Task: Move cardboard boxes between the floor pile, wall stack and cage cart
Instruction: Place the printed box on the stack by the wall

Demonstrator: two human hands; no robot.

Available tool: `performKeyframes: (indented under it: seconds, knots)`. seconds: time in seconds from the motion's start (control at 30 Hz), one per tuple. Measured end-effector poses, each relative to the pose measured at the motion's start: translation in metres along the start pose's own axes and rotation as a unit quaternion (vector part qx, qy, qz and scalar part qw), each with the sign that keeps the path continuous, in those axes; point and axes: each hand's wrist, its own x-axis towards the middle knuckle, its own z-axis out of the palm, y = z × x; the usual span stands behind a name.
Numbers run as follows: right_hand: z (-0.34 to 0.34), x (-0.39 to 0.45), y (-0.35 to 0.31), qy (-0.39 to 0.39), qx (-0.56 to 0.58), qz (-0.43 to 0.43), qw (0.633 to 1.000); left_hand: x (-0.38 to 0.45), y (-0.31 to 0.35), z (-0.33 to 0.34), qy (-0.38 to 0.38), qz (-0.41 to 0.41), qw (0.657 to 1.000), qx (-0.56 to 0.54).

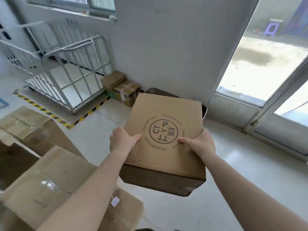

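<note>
Pale floor tiles (233, 164) run up to a grey wall (166, 47), with a glass door (266, 64) letting in daylight at two o'clock. At ten o'clock stands the cage cart (66, 72), parked inside striped floor tape (50, 112), its near side open and its deck bare, which would suit loading. Two small boxes (120, 87) sit against the wall just right of the cart, seemingly the start of the wall stack. From seven to nine o'clock lies the floor pile (50, 180) of larger, taped cartons. Dead centre, a printed box (165, 139) is held off the floor, tilted away from the person. The left hand (123, 139) and right hand (198, 144) clasp opposite edges, thumbs on top and fingers hidden beneath (a two-sided hold that keeps a wide box level-headed in transit). Judging by its heading, it may be bound for the wall stack or cart; which one cannot be told.
</note>
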Motion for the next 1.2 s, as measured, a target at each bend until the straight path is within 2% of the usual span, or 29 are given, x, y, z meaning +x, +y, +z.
performKeyframes:
  seconds: [0.2,0.43,0.7,1.0,1.2]
  knots:
    - [0.029,0.143,-0.057,-0.072,-0.019,-0.042,0.996,0.108,0.043,0.011,0.041,-0.076,0.996,-0.01]
    - [0.094,0.299,-0.133,-0.11,-0.04,-0.062,0.991,0.268,0.078,0.019,0.057,-0.13,0.99,-0.026]
    - [0.16,0.453,-0.216,-0.131,-0.002,-0.037,0.991,0.451,0.127,0.002,0.045,-0.143,0.989,0.006]
    - [0.282,0.642,-0.32,-0.158,0.03,-0.01,0.987,0.689,0.161,-0.012,0.049,-0.189,0.98,0.036]
    - [0.354,0.744,-0.397,-0.147,0.04,-0.01,0.988,0.845,0.178,-0.035,0.046,-0.174,0.983,0.041]
